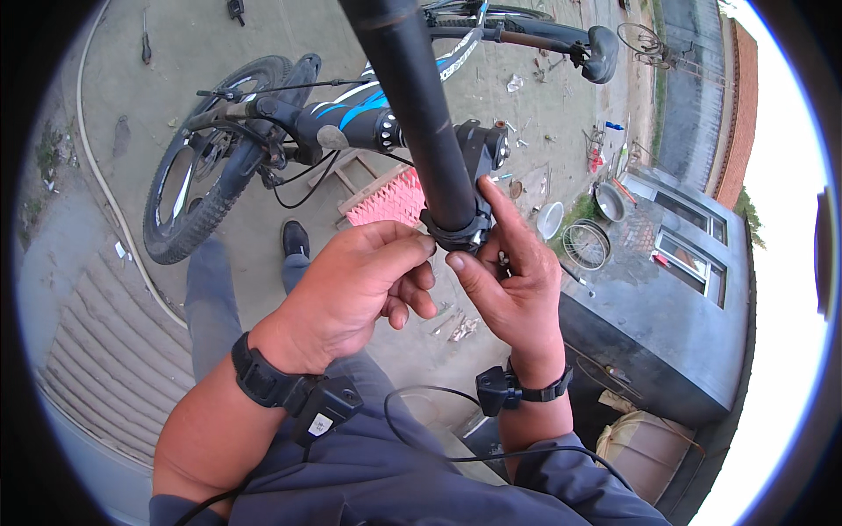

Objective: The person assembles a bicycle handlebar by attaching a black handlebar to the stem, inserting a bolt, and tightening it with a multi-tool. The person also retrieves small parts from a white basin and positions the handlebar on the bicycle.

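A black handlebar [412, 105] runs down from the top edge toward me, its end close to both hands. Around the bar near that end sits a black clamp [458, 235] with a small metal bolt. My left hand [351, 280] is closed, thumb and forefinger pinched at the clamp's left edge; what lies between them is hidden. My right hand [517, 276] curls around the clamp's right side, forefinger laid along it and thumb below. Beyond, the bicycle's blue, white and black frame [355, 110] leads to a front wheel [197, 167] and a saddle [601, 54].
A pink bristly block [386, 203] lies on a wooden stand under the bike. A screwdriver [146, 44] lies on the concrete at far left. Basins [609, 202] and a wire basket [586, 244] stand by a grey wall at right. Cables trail from my wrist straps.
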A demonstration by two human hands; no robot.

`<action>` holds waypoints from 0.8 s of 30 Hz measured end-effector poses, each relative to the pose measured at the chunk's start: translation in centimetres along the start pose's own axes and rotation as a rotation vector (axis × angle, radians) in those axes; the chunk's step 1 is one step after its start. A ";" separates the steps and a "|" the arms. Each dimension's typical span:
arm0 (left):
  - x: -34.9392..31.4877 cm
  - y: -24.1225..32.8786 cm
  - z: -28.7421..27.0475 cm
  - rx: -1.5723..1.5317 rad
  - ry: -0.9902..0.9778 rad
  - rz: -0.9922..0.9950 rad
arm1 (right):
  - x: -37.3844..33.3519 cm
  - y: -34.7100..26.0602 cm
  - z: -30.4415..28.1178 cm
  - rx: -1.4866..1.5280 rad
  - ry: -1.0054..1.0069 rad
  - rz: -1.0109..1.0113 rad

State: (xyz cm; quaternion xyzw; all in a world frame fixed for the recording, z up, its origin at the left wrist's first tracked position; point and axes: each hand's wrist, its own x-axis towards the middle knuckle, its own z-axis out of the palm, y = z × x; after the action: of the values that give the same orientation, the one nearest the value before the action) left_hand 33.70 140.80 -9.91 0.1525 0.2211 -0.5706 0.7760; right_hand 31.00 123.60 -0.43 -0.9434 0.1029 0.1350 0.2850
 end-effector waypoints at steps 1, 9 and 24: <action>-0.2 0.0 0.1 -0.010 0.004 0.011 | 0.0 0.1 0.1 0.004 0.012 -0.018; 0.1 0.0 -0.1 0.072 -0.004 0.035 | 0.0 0.6 0.4 0.048 0.036 -0.080; -0.3 0.0 0.5 0.064 0.035 -0.011 | -0.3 -0.1 0.4 0.072 0.031 0.051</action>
State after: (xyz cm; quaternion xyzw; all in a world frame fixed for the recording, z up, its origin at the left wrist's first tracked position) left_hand 33.74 140.76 -9.32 0.1861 0.2170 -0.5790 0.7635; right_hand 30.70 123.93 -0.60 -0.9315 0.1361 0.1235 0.3139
